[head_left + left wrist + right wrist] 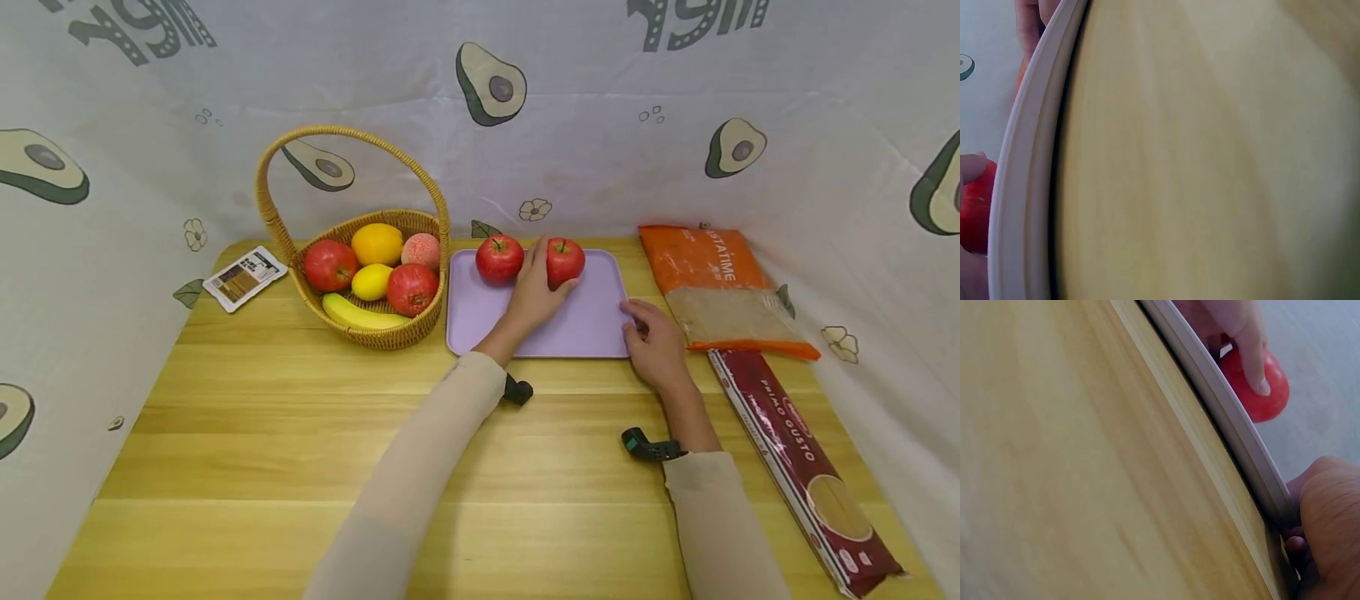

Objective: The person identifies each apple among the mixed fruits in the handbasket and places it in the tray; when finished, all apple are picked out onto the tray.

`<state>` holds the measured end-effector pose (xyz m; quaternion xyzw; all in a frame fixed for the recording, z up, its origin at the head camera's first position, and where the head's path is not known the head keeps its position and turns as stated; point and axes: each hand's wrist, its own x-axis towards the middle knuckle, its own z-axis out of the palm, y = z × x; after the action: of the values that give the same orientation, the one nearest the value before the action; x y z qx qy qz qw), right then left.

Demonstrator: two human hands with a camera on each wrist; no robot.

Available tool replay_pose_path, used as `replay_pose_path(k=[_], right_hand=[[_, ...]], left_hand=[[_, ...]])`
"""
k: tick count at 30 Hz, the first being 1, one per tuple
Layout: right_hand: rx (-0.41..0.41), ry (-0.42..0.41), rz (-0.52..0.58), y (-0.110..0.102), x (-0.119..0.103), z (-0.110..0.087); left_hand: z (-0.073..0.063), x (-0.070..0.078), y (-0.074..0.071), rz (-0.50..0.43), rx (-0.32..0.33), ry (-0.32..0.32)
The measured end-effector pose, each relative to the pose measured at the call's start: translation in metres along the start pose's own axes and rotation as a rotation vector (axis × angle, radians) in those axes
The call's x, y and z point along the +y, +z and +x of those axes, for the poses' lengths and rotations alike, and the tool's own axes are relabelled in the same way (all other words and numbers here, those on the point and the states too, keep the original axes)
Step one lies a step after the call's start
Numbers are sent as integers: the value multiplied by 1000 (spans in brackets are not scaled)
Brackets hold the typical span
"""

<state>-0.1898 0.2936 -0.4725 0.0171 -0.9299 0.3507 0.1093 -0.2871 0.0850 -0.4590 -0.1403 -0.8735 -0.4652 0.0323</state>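
My left hand (531, 293) grips a red apple (566, 263) on the lilac tray (588, 333), fingers at its left side and thumb in front. In the right wrist view, the thumb lies across that apple (1275, 390). A second red apple (498, 259) sits on the tray, left of this hand. My right hand (657, 343) holds the tray's right rim near the front corner. Seen from the right wrist, its fingers (1295, 545) curl at the tray's edge. The left wrist view shows mostly the tray's front rim (1019, 187) and wood.
Left of the tray stands a wicker basket (352, 335) with a tall handle, holding several fruits. A white pouch (246, 279) lies beyond it. Along the right lie an orange-ended bag (727, 287) and a long maroon packet (795, 450). A printed cloth backs the wooden table (300, 467).
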Motion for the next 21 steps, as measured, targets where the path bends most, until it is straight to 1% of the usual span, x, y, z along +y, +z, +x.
replay_pose_path(k=[3, 7, 12, 15, 17, 19, 21], right_hand=[[1, -2, -1, -1, 0, -1], [3, -3, -1, -1, 2, -1], [-8, 16, -2, -2, 3, -1], [-10, 27, -5, -2, 2, -1], [-8, 27, -7, -2, 2, -1], [-6, 17, -2, -2, 1, -1], [-6, 9, 3, -1, 1, -1]], left_hand=[[-3, 3, -4, 13, -19, 3], [-8, 8, -13, 44, -61, 11], [-19, 15, -29, 90, -126, 61], [-32, 19, -45, 67, -177, 87], [-44, 21, -58, 44, -199, 104], [-57, 21, -73, 12, -203, 127], [-70, 18, -89, -13, -190, 147]])
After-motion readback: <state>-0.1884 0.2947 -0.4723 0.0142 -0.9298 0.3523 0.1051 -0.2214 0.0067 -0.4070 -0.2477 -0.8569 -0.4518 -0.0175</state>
